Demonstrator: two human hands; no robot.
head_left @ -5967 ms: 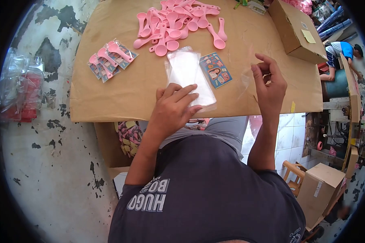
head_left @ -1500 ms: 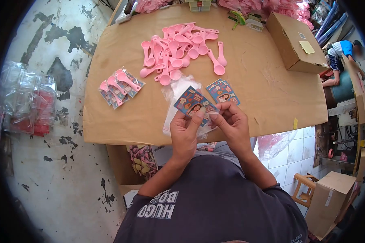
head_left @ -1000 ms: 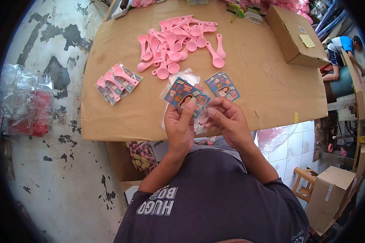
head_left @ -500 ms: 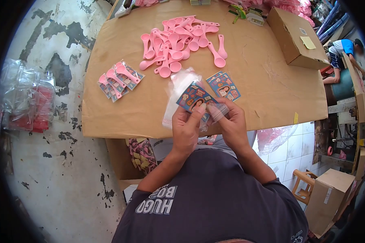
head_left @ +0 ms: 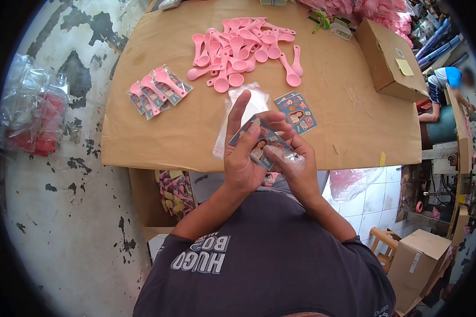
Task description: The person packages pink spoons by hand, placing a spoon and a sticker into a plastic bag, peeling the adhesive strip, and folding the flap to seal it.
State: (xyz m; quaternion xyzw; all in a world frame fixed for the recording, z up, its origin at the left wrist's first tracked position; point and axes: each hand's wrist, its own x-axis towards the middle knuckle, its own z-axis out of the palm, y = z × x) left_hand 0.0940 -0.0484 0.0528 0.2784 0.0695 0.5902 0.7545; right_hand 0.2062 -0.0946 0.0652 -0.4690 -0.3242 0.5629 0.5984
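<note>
Between both hands is a blue printed card [head_left: 259, 149] with a woman's picture on it. My left hand [head_left: 241, 168] pinches its left side under the thumb, index finger stretched up. My right hand [head_left: 301, 171] grips the card's right side together with a clear plastic bag [head_left: 295, 159]; how far the card sits inside the bag cannot be made out. Just beyond the fingers lies a stack of clear bags [head_left: 255, 99]. To its right are several more blue cards [head_left: 300, 113]. Packed pink spoons with cards [head_left: 156, 92] lie to the left.
A heap of loose pink measuring spoons [head_left: 238, 50] covers the table's far middle. A cardboard box [head_left: 388, 61] stands at the right edge of the brown-covered table [head_left: 354, 127]. Plastic-wrapped packs [head_left: 34, 111] are at far left. Another person [head_left: 444, 84] is at far right.
My left hand's index finger has lifted and straightened. The right fingers have moved over the card's top edge, and the card now sits lower between the palms. The view has shifted slightly.
</note>
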